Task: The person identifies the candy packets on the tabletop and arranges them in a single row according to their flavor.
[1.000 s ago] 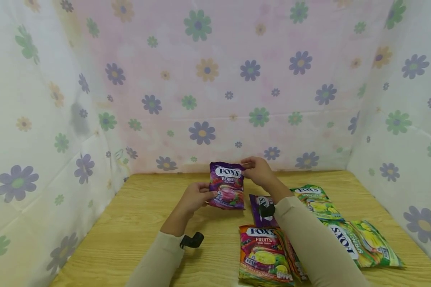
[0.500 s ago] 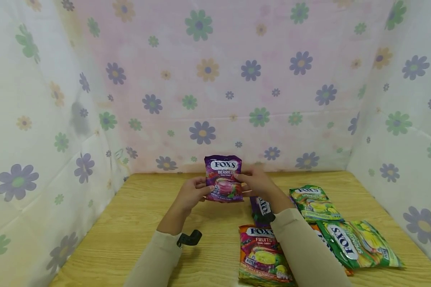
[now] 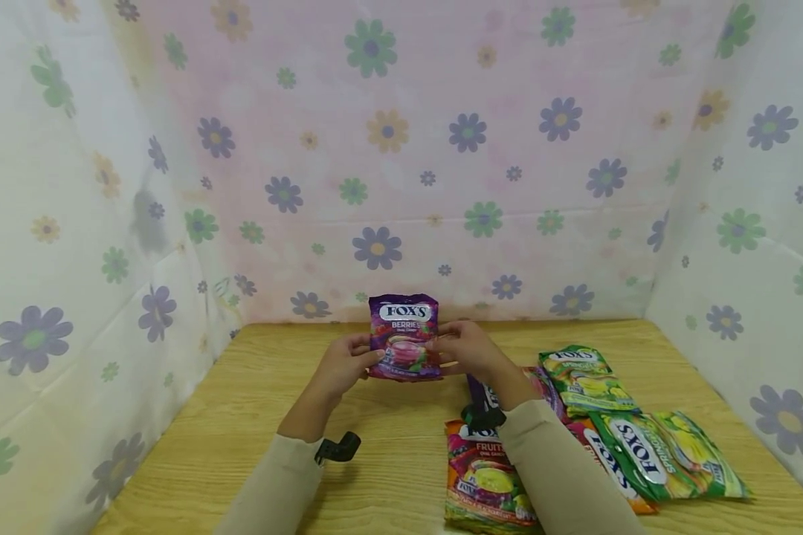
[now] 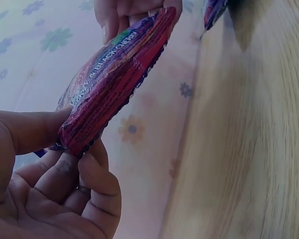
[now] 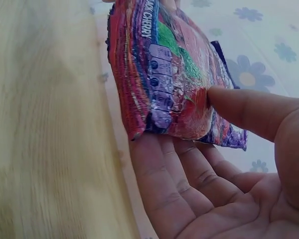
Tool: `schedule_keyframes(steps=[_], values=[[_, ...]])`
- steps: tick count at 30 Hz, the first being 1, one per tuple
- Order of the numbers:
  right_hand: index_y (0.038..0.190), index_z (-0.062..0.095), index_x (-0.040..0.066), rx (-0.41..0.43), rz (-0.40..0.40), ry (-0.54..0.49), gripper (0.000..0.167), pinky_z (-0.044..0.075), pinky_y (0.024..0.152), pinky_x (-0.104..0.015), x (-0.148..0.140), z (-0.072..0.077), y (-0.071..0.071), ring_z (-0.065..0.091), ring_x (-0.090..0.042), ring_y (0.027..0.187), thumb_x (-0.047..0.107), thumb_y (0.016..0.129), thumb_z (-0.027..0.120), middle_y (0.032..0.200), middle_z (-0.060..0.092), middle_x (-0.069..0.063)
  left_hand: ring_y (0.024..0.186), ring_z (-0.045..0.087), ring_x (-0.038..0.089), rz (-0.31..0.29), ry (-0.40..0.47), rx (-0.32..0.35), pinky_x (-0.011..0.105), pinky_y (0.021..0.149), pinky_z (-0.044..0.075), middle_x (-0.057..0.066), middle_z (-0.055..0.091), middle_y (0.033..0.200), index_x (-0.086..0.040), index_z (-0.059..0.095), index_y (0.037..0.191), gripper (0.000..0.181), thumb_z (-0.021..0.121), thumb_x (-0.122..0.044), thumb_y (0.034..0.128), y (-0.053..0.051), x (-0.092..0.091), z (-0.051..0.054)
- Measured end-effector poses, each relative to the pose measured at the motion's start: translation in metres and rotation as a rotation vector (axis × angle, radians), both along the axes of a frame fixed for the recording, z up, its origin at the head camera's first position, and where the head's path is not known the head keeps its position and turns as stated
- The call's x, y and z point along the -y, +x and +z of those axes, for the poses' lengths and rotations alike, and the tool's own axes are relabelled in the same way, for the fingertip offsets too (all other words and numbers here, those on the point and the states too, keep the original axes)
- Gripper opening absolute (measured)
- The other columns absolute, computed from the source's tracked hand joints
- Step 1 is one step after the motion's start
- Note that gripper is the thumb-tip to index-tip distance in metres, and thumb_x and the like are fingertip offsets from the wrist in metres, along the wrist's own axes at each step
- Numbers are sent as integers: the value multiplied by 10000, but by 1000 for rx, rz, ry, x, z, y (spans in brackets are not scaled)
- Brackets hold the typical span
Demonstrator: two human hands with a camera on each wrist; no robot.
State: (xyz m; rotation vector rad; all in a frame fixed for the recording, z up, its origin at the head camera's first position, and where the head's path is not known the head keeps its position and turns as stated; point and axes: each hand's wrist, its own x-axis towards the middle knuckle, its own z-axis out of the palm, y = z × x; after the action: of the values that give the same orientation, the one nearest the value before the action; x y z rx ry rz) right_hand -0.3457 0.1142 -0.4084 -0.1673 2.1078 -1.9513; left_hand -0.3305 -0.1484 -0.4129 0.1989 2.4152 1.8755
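Observation:
A purple bag of Fox's Berries candy (image 3: 404, 338) is held upright above the table, its printed front toward the head camera. My left hand (image 3: 337, 364) pinches its left edge, thumb (image 4: 37, 129) on the front and fingers curled behind. On the opposite edge my right hand (image 3: 471, 351) grips the bag, with the thumb (image 5: 254, 107) pressing the front and the fingers (image 5: 164, 179) behind it. The bag's red bottom seam (image 4: 114, 84) shows in the left wrist view. Below the right forearm lies another purple candy bag (image 3: 545, 386), partly covered by the arm.
On the right of the wooden table (image 3: 241, 423) lie an orange-red Fox's Fruits bag (image 3: 485, 483), a second orange one (image 3: 605, 464) and green Fox's Spring bags (image 3: 589, 383), some overlapping. Flowered cloth (image 3: 408, 163) encloses the back and sides.
The berries bag has shifted left with both hands. The right hand has slid from the bag's upper right corner down to its right edge, thumb now in front.

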Motion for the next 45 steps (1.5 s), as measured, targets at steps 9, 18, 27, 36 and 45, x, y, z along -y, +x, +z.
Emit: schedule_keyframes(steps=[9,18,27,36,45], values=[[1434,497,7,-16,-13,-33,526,629,851,-519,11,-6,5,730,-296,959,123,974,725,1354,607,-242,878,715,186,3,-37,-10,339,749,598,173,744,1205,-11,636,1352,390,690,-172,1000,4,12,3],[1432,528,11,-53,-6,-66,504,640,818,-494,29,0,6,721,-302,969,108,977,722,1312,612,-248,1004,733,232,-13,-89,-24,366,835,637,228,685,1286,25,580,1395,449,675,-188,1012,-1,37,9],[1421,573,7,-78,4,-112,478,640,828,-474,57,-5,12,714,-259,934,102,976,718,1178,632,-184,981,728,219,-32,-152,7,346,844,634,223,632,1297,11,597,1392,450,686,-203,1007,4,72,23],[1402,599,12,-28,-58,-185,436,640,832,-462,83,-5,17,736,-241,951,91,986,697,1180,636,-181,1010,717,206,-34,-157,12,325,850,629,257,620,1322,51,567,1414,464,652,-191,1028,7,91,26],[1329,652,-21,-38,-127,-216,389,637,845,-469,114,-14,17,743,-248,955,65,956,724,1149,692,-185,979,715,161,-21,-84,43,284,834,619,284,615,1351,103,516,1436,499,636,-172,1037,-1,111,13]])
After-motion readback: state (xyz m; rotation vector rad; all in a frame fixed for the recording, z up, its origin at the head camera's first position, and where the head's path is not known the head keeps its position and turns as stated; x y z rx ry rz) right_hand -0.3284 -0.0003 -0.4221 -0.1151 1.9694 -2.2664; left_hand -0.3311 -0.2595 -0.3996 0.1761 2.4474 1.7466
